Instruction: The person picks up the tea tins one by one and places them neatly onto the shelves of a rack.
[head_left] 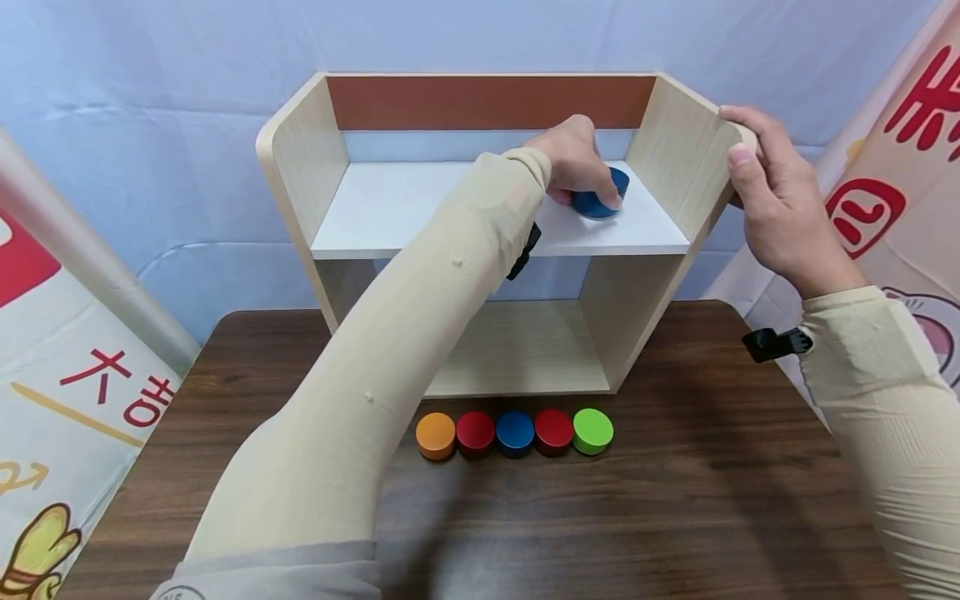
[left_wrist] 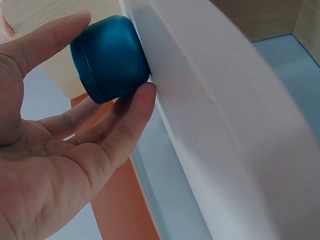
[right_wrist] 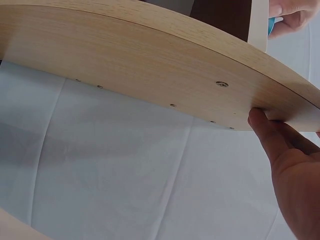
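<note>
Left hand (head_left: 573, 158) pinches blue jar (left_wrist: 115, 60) between thumb and fingers; jar sits at the fingertips, its base against the white shelf (head_left: 405, 200), toward the right end. Right hand (head_left: 783, 200) grips the front edge of the right side panel (head_left: 678, 158). Five jars (head_left: 514, 434) line the table (head_left: 600, 525) below.

Bright and even in the head view, dropping soft shadows across the tabletop (head_left: 637, 525)! Dimmer at the right wrist, soft-focused at the left along the white shelf (left_wrist: 235, 125).
</note>
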